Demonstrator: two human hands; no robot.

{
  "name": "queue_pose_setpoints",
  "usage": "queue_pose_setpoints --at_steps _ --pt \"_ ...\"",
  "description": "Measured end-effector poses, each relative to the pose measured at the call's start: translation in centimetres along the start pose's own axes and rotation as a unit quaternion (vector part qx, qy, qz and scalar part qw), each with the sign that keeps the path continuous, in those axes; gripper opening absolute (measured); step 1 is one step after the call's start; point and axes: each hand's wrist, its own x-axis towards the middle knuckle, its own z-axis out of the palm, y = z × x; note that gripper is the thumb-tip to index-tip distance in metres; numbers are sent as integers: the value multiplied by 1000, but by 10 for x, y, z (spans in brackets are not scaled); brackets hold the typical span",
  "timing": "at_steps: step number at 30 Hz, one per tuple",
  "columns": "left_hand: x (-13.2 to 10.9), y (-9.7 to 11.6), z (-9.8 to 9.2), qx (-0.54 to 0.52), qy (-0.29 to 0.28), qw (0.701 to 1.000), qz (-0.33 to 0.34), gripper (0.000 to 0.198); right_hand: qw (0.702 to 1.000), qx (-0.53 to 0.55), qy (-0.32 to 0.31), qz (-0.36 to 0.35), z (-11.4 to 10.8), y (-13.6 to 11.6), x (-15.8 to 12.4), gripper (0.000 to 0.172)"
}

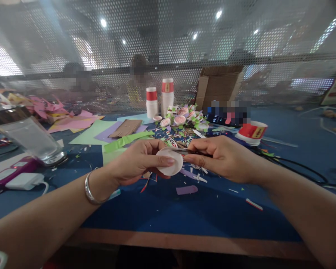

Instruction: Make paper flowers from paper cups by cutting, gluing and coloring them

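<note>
My left hand (138, 160) is closed on a small white paper cup (170, 162), bottom facing me, thumb across its base. A silver bangle sits on that wrist. My right hand (221, 157) is closed on a pair of small scissors (183, 151), whose metal blades reach to the cup's upper rim. Both hands hover just above the blue table (184, 209), near its front edge. Paper scraps lie under them.
Stacked red-and-white paper cups (162, 97) and a heap of cut cup flowers (184, 117) stand behind. A tipped cup (252, 132) lies right, coloured paper sheets (100, 132) and a clear glass (33, 140) left, a phone with charger (14, 175) beside it. A mesh screen with people behind closes the back.
</note>
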Motion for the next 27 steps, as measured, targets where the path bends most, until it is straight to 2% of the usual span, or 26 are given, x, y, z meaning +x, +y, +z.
queue_pose_setpoints --at_steps 6,16,27 --pt "-1 1 0 -32 -8 999 -10 26 1000 6 0 0 0 0 1 47" --pt "0 -3 1 -1 -3 1000 -5 25 999 31 -27 -12 0 5 2 45" --pt "0 3 -2 -31 -29 998 -54 24 998 52 -33 1 1 0 1 45"
